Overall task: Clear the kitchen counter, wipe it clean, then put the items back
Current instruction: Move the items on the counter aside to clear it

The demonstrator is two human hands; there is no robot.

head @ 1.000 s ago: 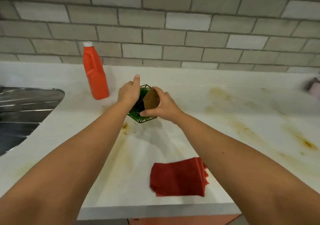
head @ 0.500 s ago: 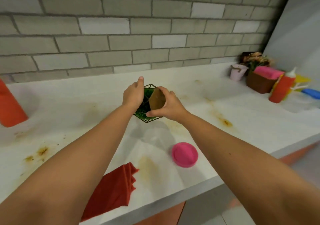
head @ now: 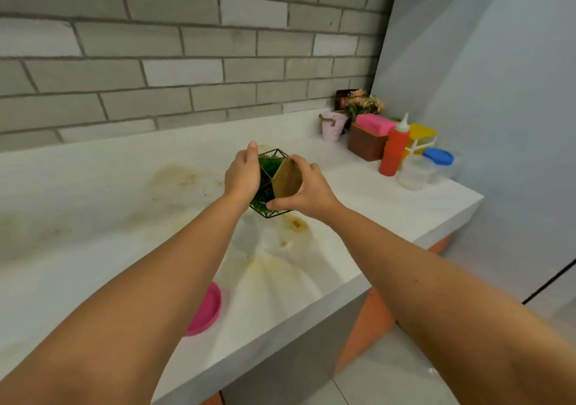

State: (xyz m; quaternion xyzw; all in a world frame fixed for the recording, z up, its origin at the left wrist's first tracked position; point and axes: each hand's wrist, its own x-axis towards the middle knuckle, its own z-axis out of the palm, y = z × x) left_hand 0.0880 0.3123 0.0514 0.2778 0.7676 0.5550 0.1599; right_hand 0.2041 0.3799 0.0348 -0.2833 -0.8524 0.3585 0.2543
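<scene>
1. Wire edges and a brown panel make up the planter (head: 274,186), which has green foliage inside. It sits between both hands, above the middle of the counter (head: 93,248). Judging by the shadow beneath it, it looks lifted clear of the surface.
2. First risk: a slip. The planter is faceted, with thin wire edges and slanted faces. A loose grip could let it turn and drop onto the hard counter, bending the frame or spilling the foliage.
3. Second risk: the crowded far right corner. Set down there carelessly, the planter could knock the red squeeze bottle (head: 394,148), the brown napkin box (head: 366,145) or the clear tubs (head: 414,173), which stand close together near the edge.
4. Third risk: resting it on the brown stain (head: 296,224) just below would dirty its base and leave that patch unwiped.
5. The left hand (head: 241,177) cups the planter's left side, fingers curled round it, with one fingertip raised above the rim. The right hand (head: 308,191) grips the right side, thumb under the near lower edge and fingers wrapped round the brown panel.
6. A pink lid (head: 208,308) lies on the near part of the counter, partly hidden by the left forearm and well apart from the planter.
</scene>
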